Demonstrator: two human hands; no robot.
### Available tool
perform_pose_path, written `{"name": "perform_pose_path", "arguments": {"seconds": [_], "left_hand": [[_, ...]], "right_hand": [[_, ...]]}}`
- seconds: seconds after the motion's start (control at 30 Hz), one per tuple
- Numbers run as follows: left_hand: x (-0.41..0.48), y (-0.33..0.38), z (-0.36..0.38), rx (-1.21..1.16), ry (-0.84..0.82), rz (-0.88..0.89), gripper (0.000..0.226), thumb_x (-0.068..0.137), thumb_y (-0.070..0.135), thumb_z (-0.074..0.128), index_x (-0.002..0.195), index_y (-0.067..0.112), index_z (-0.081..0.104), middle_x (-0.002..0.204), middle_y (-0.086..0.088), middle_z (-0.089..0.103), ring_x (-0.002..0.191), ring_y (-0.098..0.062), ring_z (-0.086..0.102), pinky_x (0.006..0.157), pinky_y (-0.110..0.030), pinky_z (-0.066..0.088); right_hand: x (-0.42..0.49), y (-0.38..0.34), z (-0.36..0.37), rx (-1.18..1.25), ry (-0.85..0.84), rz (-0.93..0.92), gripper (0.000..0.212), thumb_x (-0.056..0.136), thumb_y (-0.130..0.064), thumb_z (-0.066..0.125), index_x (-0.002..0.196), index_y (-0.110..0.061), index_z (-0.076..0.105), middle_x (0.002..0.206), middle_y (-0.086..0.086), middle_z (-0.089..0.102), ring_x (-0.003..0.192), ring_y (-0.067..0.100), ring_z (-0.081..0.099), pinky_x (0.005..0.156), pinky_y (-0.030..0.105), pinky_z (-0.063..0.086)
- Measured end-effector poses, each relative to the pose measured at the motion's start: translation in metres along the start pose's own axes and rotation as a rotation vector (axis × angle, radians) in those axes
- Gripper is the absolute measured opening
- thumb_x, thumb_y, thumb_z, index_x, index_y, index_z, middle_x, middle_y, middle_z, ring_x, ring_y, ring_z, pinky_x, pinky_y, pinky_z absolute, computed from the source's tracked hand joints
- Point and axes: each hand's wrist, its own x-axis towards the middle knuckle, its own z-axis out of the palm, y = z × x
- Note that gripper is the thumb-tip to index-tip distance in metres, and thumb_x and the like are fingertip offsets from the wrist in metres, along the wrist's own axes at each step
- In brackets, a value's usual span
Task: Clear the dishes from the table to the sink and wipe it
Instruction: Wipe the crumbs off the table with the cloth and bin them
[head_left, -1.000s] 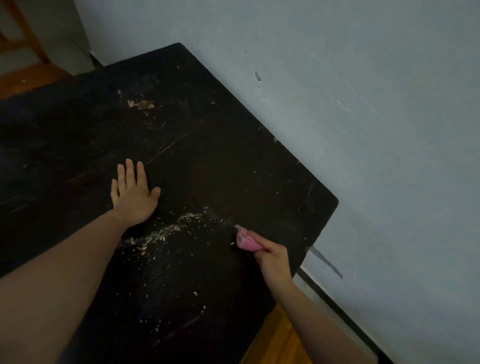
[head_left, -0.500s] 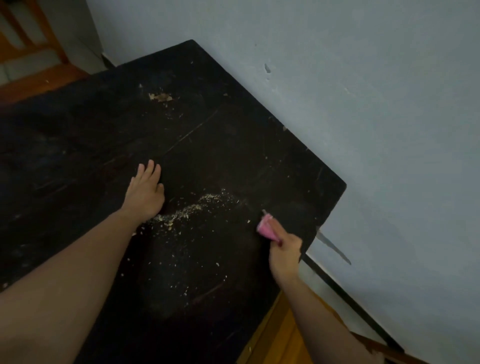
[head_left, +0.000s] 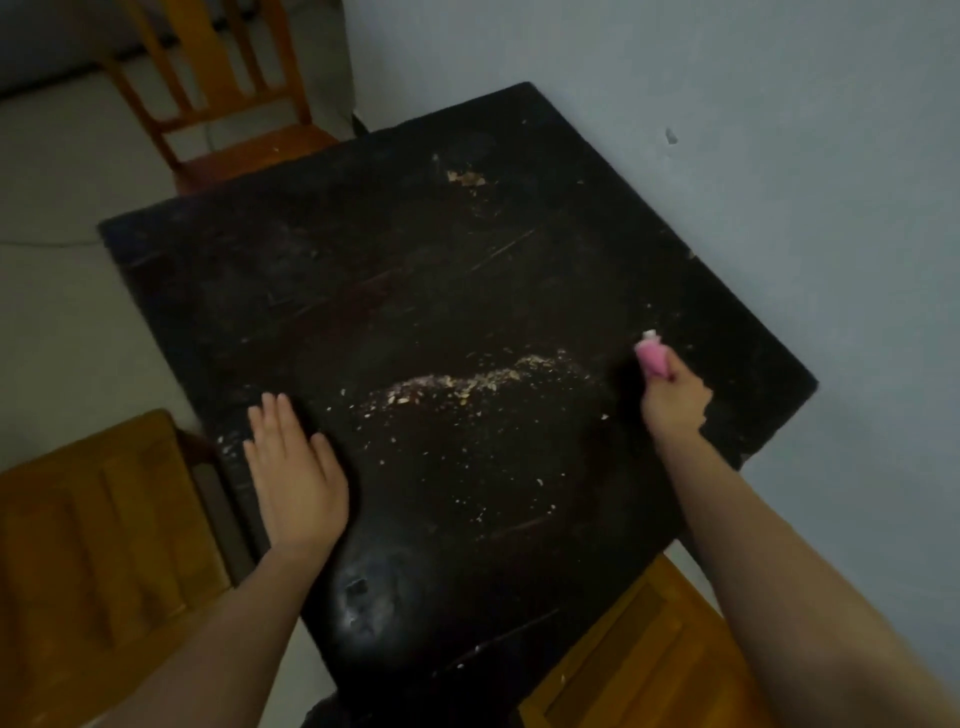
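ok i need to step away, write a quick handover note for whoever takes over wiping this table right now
Left hand: open, flat on the table near its left edge, holding nothing.
Right hand: closed on a pink cloth, over the right side of the table.
Done: no dishes on the table in this view.
Left: a band of crumbs lies between the hands, with loose specks scattered nearer the person; a smaller patch of debris sits toward the far edge. Wipe both up. The sink is not in view.
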Motion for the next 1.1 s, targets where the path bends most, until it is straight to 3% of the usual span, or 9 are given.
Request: {"name": "perform_pose_path", "arguments": {"seconds": [0.07,0.17,0.37,0.47,0.53,0.63,0.83,0.97,1.1], "left_hand": [[-0.007,-0.02,0.0,-0.002,0.043,-0.029,0.056,0.1,0.017,0.035,0.148,-0.001,0.013,0.157,-0.017,0.013,0.147,-0.028,0.005,0.119,-0.039,0.002],[-0.016,-0.031,0.006,-0.008,0.052,-0.064,0.057,0.1,0.017,0.035,0.148,-0.004,0.013,0.157,-0.02,0.013,0.146,-0.03,0.006,0.119,-0.039,0.004],[-0.02,-0.03,0.008,0.064,0.038,-0.077,0.059,0.1,0.021,0.035,0.148,-0.004,0.012,0.156,-0.02,0.013,0.146,-0.029,0.007,0.12,-0.038,0.004],[-0.02,-0.029,0.006,0.075,0.016,-0.069,0.06,0.099,0.022,0.035,0.148,-0.003,0.011,0.157,-0.02,0.012,0.147,-0.029,0.006,0.12,-0.038,0.004],[-0.02,-0.029,0.004,0.056,0.005,-0.073,0.061,0.099,0.023,0.037,0.148,-0.002,0.012,0.156,-0.02,0.014,0.146,-0.029,0.008,0.12,-0.038,0.005],[-0.02,-0.026,0.002,0.022,0.009,-0.105,0.064,0.098,0.027,0.041,0.148,0.0,0.013,0.156,-0.019,0.016,0.146,-0.029,0.01,0.119,-0.04,0.009],[-0.021,-0.03,0.005,0.017,0.024,-0.107,0.073,0.094,0.033,0.047,0.149,0.0,0.013,0.156,-0.018,0.014,0.146,-0.028,0.008,0.119,-0.039,0.008],[-0.018,-0.029,0.008,0.001,0.052,-0.109,0.075,0.093,0.033,0.051,0.149,-0.001,0.013,0.156,-0.018,0.015,0.146,-0.028,0.008,0.119,-0.038,0.008],[-0.017,-0.029,0.007,0.007,0.051,-0.119,0.076,0.092,0.034,0.052,0.149,0.0,0.014,0.156,-0.018,0.015,0.146,-0.028,0.008,0.118,-0.038,0.008]], "right_hand": [[0.007,-0.005,0.007,-0.125,0.004,0.06,0.051,0.096,-0.011,0.044,0.141,-0.035,0.041,0.137,0.014,0.043,0.125,0.032,0.039,0.107,0.046,0.028],[-0.003,-0.004,0.019,-0.138,-0.026,0.043,0.059,0.093,-0.005,0.043,0.14,-0.041,0.039,0.138,0.013,0.033,0.118,0.033,0.041,0.102,0.041,0.035],[-0.064,0.054,0.024,-0.162,-0.296,-0.375,0.06,0.092,-0.004,0.042,0.131,-0.049,0.046,0.12,0.003,0.045,0.107,0.019,0.046,0.1,0.031,0.036],[-0.101,0.065,0.018,-0.092,-0.545,-0.394,0.059,0.091,0.002,0.042,0.124,-0.044,0.055,0.115,-0.015,0.048,0.105,0.017,0.046,0.097,0.033,0.039],[-0.113,0.06,0.012,-0.047,-0.62,-0.393,0.056,0.091,0.002,0.043,0.118,-0.045,0.057,0.119,-0.003,0.054,0.105,0.017,0.048,0.089,0.024,0.041],[-0.091,0.038,0.009,0.14,-0.596,-0.414,0.046,0.094,0.0,0.043,0.122,-0.031,0.062,0.125,0.001,0.062,0.115,0.01,0.056,0.096,0.021,0.043],[0.025,-0.012,0.032,0.046,-0.099,-0.153,0.04,0.091,-0.018,0.053,0.127,-0.035,0.056,0.13,-0.004,0.059,0.123,0.016,0.051,0.111,0.045,0.035],[0.038,-0.022,0.062,0.005,-0.156,-0.125,0.049,0.091,-0.009,0.046,0.126,-0.042,0.056,0.136,0.0,0.051,0.121,0.02,0.05,0.109,0.043,0.036],[-0.009,-0.01,0.066,-0.073,-0.369,-0.372,0.055,0.093,-0.008,0.042,0.107,-0.059,0.058,0.122,0.005,0.049,0.102,0.021,0.057,0.095,0.037,0.047]]}}
